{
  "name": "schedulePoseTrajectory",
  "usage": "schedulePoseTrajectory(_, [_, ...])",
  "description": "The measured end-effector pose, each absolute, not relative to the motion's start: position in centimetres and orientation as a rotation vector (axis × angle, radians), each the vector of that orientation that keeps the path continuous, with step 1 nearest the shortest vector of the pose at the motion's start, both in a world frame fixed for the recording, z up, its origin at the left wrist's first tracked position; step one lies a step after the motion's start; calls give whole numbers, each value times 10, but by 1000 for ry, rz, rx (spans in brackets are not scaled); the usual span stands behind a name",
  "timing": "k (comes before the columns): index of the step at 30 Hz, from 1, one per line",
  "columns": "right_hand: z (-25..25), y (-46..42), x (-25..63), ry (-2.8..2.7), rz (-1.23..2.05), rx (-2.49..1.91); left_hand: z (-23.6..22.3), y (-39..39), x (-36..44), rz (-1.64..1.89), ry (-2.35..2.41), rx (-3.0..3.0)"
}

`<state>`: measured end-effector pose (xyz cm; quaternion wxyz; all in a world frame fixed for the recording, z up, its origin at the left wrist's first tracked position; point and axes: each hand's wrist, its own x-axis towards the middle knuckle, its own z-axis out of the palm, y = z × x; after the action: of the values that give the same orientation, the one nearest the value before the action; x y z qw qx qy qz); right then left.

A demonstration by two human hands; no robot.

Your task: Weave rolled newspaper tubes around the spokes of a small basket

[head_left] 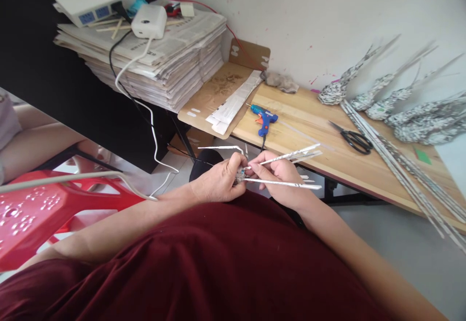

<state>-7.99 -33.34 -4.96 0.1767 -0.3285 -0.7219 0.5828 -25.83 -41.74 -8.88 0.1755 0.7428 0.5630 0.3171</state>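
My left hand (pixel 217 181) and my right hand (pixel 278 171) meet over my lap, both pinched on a small woven piece of rolled newspaper sticks (pixel 241 174). Thin white paper sticks (pixel 291 156) fan out from it to the right and upward. One stick (pixel 284 182) lies across my right fingers. The woven centre is mostly hidden between my fingertips.
A wooden table (pixel 313 131) on the right carries a blue glue gun (pixel 264 117), black scissors (pixel 355 139), long paper sticks (pixel 393 158) and several woven paper cones (pixel 400 102). A newspaper stack (pixel 163 59) with a power strip and a white adapter stands behind. A red plastic stool (pixel 43 209) is at left.
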Motion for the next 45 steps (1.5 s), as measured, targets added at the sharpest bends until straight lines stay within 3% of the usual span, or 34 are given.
schedulePoseTrajectory(14, [-53,-338,-79,-1832,1812,-1018,-87,-419,-257,928,1588,2094])
schedulePoseTrajectory(20, [-42,-344,-75,-2197,1460,-989,-87,-418,-259,861,1540,2100])
schedulePoseTrajectory(25, [-46,-342,-75,-2138,1462,-981,-85,-421,-260,938,1515,2012])
schedulePoseTrajectory(30, [-46,-337,-71,-2289,897,-866,-82,-423,-262,1036,1521,1916])
schedulePoseTrajectory(33, [-47,-335,-68,-2332,778,-828,-82,-423,-262,1074,1515,1888])
schedulePoseTrajectory(38, [-53,-333,-67,-2286,812,-908,-84,-424,-262,1111,1461,1808])
schedulePoseTrajectory(43, [-50,-332,-61,-2058,1054,-974,-90,-423,-261,1201,1451,1637])
schedulePoseTrajectory(45, [-41,-337,-53,-1909,990,-993,-92,-420,-261,1285,1374,1478])
